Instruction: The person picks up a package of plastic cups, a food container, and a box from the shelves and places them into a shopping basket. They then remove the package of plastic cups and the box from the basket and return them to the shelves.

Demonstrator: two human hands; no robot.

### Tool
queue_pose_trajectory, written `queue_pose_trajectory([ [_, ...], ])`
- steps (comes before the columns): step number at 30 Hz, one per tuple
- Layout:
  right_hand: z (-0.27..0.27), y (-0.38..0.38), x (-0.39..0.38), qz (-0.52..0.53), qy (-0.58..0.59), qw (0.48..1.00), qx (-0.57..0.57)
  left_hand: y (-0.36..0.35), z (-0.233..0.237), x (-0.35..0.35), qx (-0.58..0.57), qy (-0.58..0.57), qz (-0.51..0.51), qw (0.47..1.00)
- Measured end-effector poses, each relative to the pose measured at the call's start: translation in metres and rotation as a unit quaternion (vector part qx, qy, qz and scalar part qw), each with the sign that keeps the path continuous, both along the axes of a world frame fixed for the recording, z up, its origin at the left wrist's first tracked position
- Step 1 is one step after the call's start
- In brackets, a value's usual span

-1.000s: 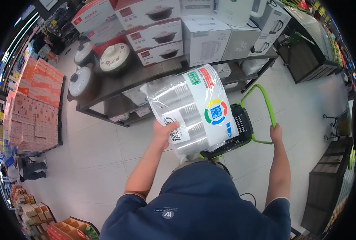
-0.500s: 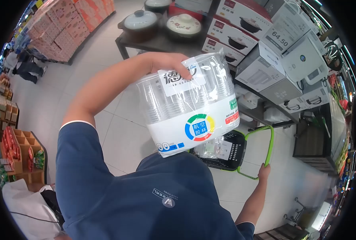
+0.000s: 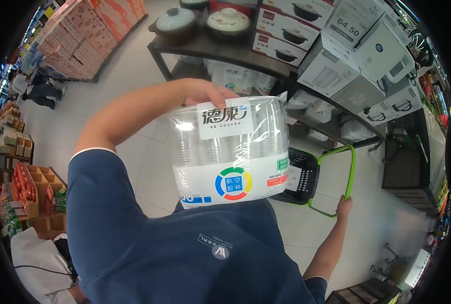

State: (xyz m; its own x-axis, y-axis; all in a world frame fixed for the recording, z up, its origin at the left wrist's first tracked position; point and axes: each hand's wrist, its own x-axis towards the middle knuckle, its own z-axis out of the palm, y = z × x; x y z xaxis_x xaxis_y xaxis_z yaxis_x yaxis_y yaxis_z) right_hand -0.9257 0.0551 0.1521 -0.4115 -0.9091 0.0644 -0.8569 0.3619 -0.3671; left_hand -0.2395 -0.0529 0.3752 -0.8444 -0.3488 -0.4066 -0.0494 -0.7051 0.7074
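The pack of clear plastic cups [image 3: 230, 152] hangs upright before your chest, label towards you, with your left hand [image 3: 201, 92] keeping its grip clenched on the top edge. Since a moment ago it has levelled from a tilt, so you seem to be looking it over, and it is not yet in the black shopping basket [image 3: 300, 177] just beyond. Your right hand [image 3: 343, 206] stays with its grip closed around the basket's green handle [image 3: 350, 167].

We see a dark 2-tier shelf [image 3: 205, 48] carrying 2 lidded casserole pots [image 3: 174, 20], boxed pots [image 3: 286, 33] and kettle boxes [image 3: 332, 71]. Bagged goods [image 3: 240, 78] fill its lower tier. On the tiled floor [image 3: 119, 71] stand stacked cartons [image 3: 84, 40] and a shopping basket [image 3: 301, 177].
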Motion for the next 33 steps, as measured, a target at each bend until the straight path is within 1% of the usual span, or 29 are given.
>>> queue_pose_trajectory([
  [1, -0.011, 0.005, -0.008, 0.004, 0.008, 1.000, -0.019, 0.005, 0.000, 0.004, 0.027, 0.035, 0.006, 0.999],
  [3, -0.008, 0.007, -0.002, 0.011, 0.007, 1.000, -0.022, 0.011, 0.000, 0.008, 0.077, 0.107, 0.020, 0.991],
  [4, -0.005, 0.005, 0.001, 0.020, 0.009, 0.999, -0.031, 0.016, 0.001, 0.007, 0.077, 0.106, 0.022, 0.991],
  [6, -0.005, 0.001, 0.000, 0.020, 0.012, 0.999, -0.029, 0.030, 0.000, 0.008, 0.025, 0.031, 0.103, 0.994],
  [7, -0.007, 0.001, -0.001, 0.017, 0.015, 0.999, -0.025, 0.033, -0.003, 0.010, -0.003, 0.007, 0.103, 0.995],
  [8, -0.005, 0.001, 0.001, 0.020, 0.015, 0.999, -0.024, 0.035, -0.005, 0.012, -0.002, 0.007, 0.106, 0.994],
  [10, 0.001, 0.000, 0.005, 0.031, 0.033, 0.999, -0.027, 0.039, -0.007, 0.014, -0.005, -0.038, 0.101, 0.994],
  [11, 0.004, -0.001, 0.008, 0.034, 0.033, 0.998, -0.028, 0.044, -0.001, 0.015, -0.091, -0.115, 0.064, 0.987],
  [12, 0.008, 0.000, 0.011, 0.029, 0.026, 0.999, -0.019, 0.046, 0.001, 0.017, -0.090, -0.114, 0.068, 0.987],
  [13, 0.011, 0.000, 0.014, 0.025, 0.018, 0.999, -0.010, 0.048, 0.003, 0.019, -0.174, -0.245, 0.020, 0.954],
  [14, 0.011, -0.001, 0.015, 0.029, 0.018, 0.999, -0.010, 0.050, 0.006, 0.020, -0.254, -0.369, -0.028, 0.894],
  [15, 0.011, 0.000, 0.016, 0.012, -0.008, 1.000, 0.001, 0.053, 0.009, 0.021, -0.294, -0.424, -0.060, 0.855],
  [16, 0.011, 0.000, 0.017, -0.006, -0.034, 0.999, 0.013, 0.059, 0.014, 0.021, -0.293, -0.425, -0.058, 0.854],
  [18, 0.013, 0.000, 0.020, 0.007, -0.016, 1.000, 0.009, 0.071, 0.025, 0.014, -0.309, -0.351, 0.020, 0.884],
  [19, 0.014, 0.002, 0.021, 0.019, 0.001, 1.000, 0.007, 0.075, 0.023, 0.014, -0.309, -0.351, 0.018, 0.884],
  [21, 0.009, 0.002, 0.021, 0.027, 0.017, 0.999, -0.006, 0.081, 0.016, 0.019, -0.321, -0.275, 0.032, 0.906],
  [22, 0.008, 0.002, 0.023, 0.039, 0.034, 0.998, -0.021, 0.082, 0.015, 0.023, -0.321, -0.277, 0.030, 0.905],
  [24, 0.006, 0.003, 0.027, 0.037, 0.028, 0.999, -0.017, 0.081, 0.013, 0.030, -0.248, -0.283, -0.007, 0.927],
  [25, 0.005, 0.002, 0.029, 0.035, 0.023, 0.999, -0.013, 0.081, 0.014, 0.035, -0.247, -0.285, -0.006, 0.926],
  [27, 0.005, 0.002, 0.035, 0.031, 0.011, 0.999, -0.001, 0.081, 0.017, 0.048, -0.163, -0.337, 0.021, 0.927],
  [28, 0.005, 0.003, 0.037, 0.024, 0.002, 1.000, 0.011, 0.081, 0.016, 0.056, -0.162, -0.340, 0.021, 0.926],
  [30, 0.003, 0.004, 0.040, 0.044, 0.012, 0.999, 0.000, 0.084, 0.004, 0.074, -0.279, -0.397, 0.036, 0.874],
  [31, 0.002, 0.005, 0.041, 0.064, 0.023, 0.998, -0.015, 0.085, -0.004, 0.082, -0.276, -0.398, 0.035, 0.874],
  [32, 0.002, 0.004, 0.043, 0.065, 0.021, 0.998, -0.015, 0.085, -0.013, 0.091, -0.322, -0.480, 0.014, 0.816],
  [33, 0.001, 0.002, 0.046, 0.041, 0.008, 0.999, 0.000, 0.085, -0.021, 0.101, -0.364, -0.557, -0.007, 0.747],
])
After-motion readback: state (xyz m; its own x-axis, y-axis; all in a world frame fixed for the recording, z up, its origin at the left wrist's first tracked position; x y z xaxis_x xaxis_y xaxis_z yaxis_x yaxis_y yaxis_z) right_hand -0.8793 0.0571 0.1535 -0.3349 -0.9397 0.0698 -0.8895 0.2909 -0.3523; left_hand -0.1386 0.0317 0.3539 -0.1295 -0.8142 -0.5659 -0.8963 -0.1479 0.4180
